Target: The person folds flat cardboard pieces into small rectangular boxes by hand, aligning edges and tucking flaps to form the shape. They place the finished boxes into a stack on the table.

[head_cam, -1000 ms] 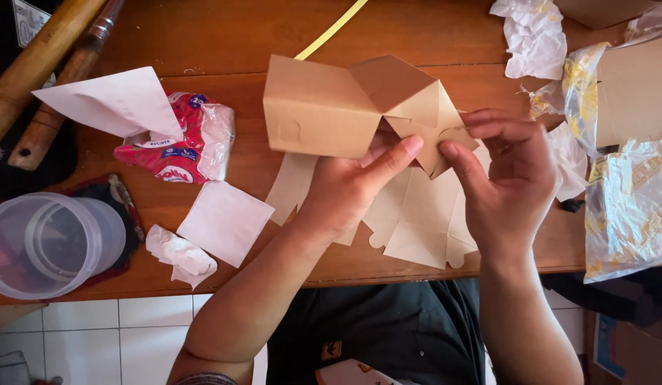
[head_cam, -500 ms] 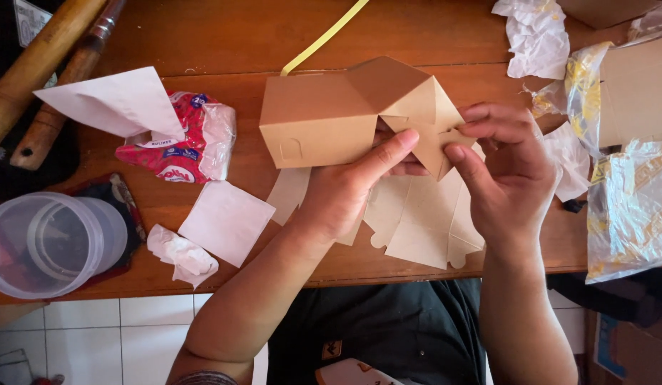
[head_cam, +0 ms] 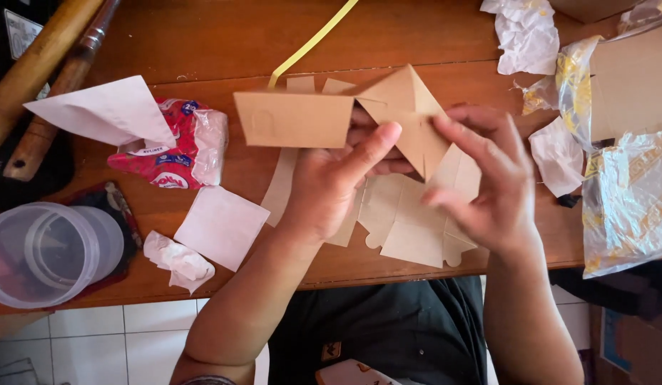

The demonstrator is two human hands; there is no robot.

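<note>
Brown card fills the middle of the head view: a half-folded paper box (head_cam: 324, 114) is held up over the wooden table (head_cam: 202, 43), its long flat panel running to the left and a pointed flap rising on the right. The left hand (head_cam: 331, 178) grips it from below, thumb pressed against the lower edge of the flat panel, the other fingers tucked behind the card. The right hand (head_cam: 488, 185) meets the pointed flap from the right, fingers spread and slightly curled, their tips on or just beside the card; whether they pinch it I cannot tell. Beneath both hands lies a flat, unfolded box blank (head_cam: 416, 228) of the same brown card. To the left sit a red snack packet (head_cam: 170, 153), a white paper sheet (head_cam: 220, 227), a crumpled tissue (head_cam: 177, 260) and a clear plastic tub (head_cam: 49, 253). A yellow strip (head_cam: 313, 43) runs away across the table behind the box.
</note>
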